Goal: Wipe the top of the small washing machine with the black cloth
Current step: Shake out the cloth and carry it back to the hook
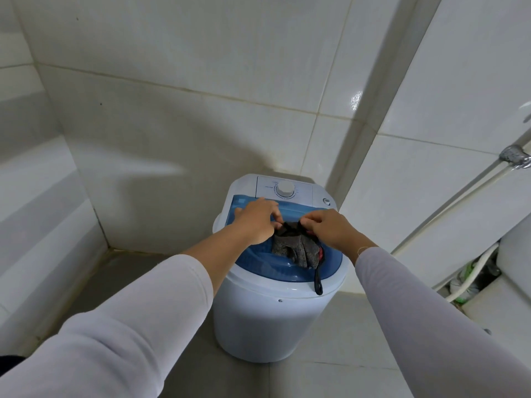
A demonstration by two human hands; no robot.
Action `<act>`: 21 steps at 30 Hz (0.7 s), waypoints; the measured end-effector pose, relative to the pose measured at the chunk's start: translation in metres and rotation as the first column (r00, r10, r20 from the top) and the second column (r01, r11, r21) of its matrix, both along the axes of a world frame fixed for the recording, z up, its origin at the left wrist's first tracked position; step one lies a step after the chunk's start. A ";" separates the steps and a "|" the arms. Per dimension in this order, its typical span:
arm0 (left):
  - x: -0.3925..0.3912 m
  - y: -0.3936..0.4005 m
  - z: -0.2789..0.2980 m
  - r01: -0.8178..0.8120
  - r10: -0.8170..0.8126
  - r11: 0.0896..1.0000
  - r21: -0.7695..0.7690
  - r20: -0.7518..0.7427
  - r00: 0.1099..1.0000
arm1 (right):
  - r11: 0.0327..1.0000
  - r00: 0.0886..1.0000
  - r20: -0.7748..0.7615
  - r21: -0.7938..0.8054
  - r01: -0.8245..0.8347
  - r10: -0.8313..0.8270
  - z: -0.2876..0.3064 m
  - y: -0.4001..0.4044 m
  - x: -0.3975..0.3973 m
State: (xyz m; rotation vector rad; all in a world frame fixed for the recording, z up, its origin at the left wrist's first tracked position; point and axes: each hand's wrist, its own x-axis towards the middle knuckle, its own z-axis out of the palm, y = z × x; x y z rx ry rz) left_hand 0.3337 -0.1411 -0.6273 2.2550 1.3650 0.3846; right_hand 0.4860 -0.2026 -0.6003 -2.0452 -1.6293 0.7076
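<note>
The wiping looks barely begun: the black cloth (298,245) hangs bunched over the middle of the blue lid (258,261) of the small washing machine (267,320), its top edge pinched between the fingers of the left hand (255,222) at 9 o'clock of it and the right hand (330,228) at 3 o'clock, a strap dangling toward 6 o'clock past the rim. Nearly the whole lid and the white panel with its dial (285,189) at 12 o'clock seem left to wipe; the machine stands on a grey tiled floor (359,340) in a white-tiled corner, a shower hose (448,211) at 3 o'clock
</note>
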 end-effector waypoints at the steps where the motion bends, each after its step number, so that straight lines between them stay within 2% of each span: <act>1: 0.000 -0.001 0.001 -0.011 0.011 1.000 0.010 0.019 1.000 | 1.000 1.000 -0.009 -0.013 -0.014 0.014 0.002 0.001 0.000; 5: -0.002 -0.005 0.009 -0.006 0.006 1.000 -0.002 0.082 0.997 | 0.999 0.999 0.002 -0.013 -0.039 0.039 0.011 0.006 0.000; 9: -0.010 -0.011 0.025 0.063 -0.026 0.990 -0.124 0.279 0.960 | 0.996 0.998 -0.051 0.086 -0.022 0.027 0.033 0.006 -0.005; 12: -0.018 -0.010 0.040 0.088 -0.029 0.985 -0.148 0.362 0.932 | 0.984 0.995 -0.101 0.178 0.012 0.006 0.055 0.007 -0.013; 16: -0.033 -0.010 0.057 0.151 -0.085 0.979 -0.136 0.398 0.913 | 0.962 0.979 -0.205 0.271 0.040 0.017 0.088 0.005 -0.028; 21: -0.051 -0.019 0.077 0.203 -0.133 0.969 -0.143 0.394 0.909 | 0.955 0.967 -0.249 0.295 0.015 0.062 0.115 0.004 -0.044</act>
